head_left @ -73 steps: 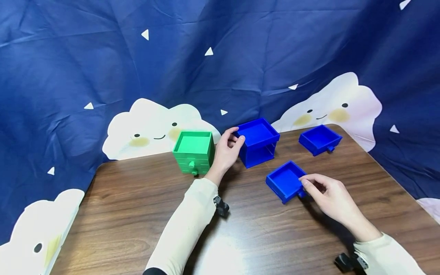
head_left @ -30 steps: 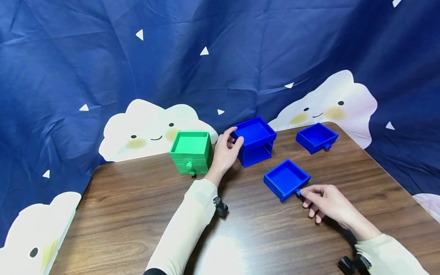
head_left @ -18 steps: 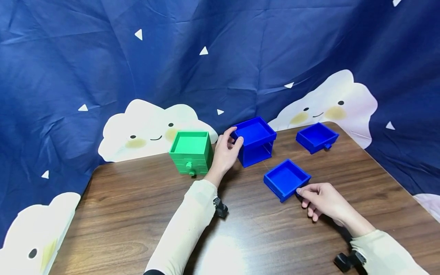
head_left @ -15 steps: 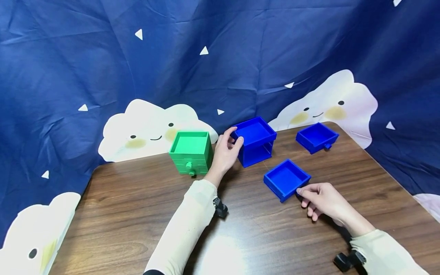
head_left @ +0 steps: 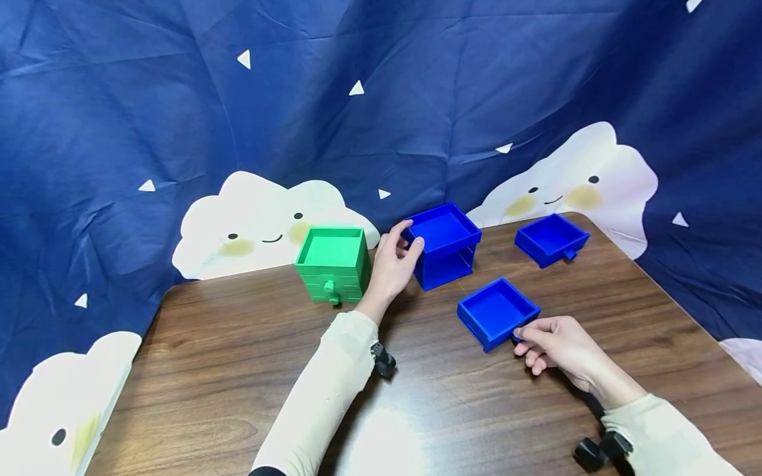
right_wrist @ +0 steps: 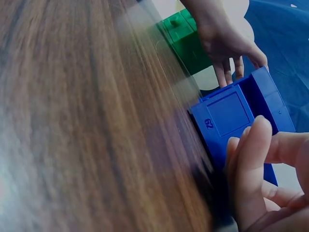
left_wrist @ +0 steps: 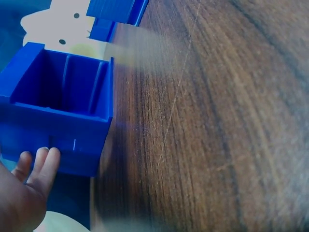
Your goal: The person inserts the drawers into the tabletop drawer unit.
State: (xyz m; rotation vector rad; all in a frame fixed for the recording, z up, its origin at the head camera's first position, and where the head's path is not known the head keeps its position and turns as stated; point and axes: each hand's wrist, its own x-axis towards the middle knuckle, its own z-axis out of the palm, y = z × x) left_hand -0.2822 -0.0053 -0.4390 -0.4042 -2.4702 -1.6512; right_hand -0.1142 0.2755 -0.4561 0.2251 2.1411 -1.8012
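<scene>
My left hand [head_left: 393, 264] rests against the left side of a blue cabinet [head_left: 443, 264] with a tray-like top and a hollow front. In the left wrist view its fingers [left_wrist: 47, 169] lie against the cabinet's side wall. Thumb and fingertips of my right hand [head_left: 562, 347] pinch the small knob on a blue drawer [head_left: 497, 312], in front of the cabinet. The knob is mostly covered by the fingertips. Whether the drawer touches the table I cannot tell. Beyond the right hand's fingers, the right wrist view shows a blue panel [right_wrist: 227, 116] marked 62.
A second blue drawer [head_left: 552, 238] stands near the table's back right edge, its knob facing front right. Left of the left hand is a green cabinet [head_left: 332, 264] with knobbed drawers. A dark blue curtain [head_left: 417, 99] with clouds hangs behind the wooden table [head_left: 238, 370].
Earlier my right fingers were at the drawer's side rim; they have moved down onto its knob. The drawer has turned only slightly. My left hand has stayed at the cabinet.
</scene>
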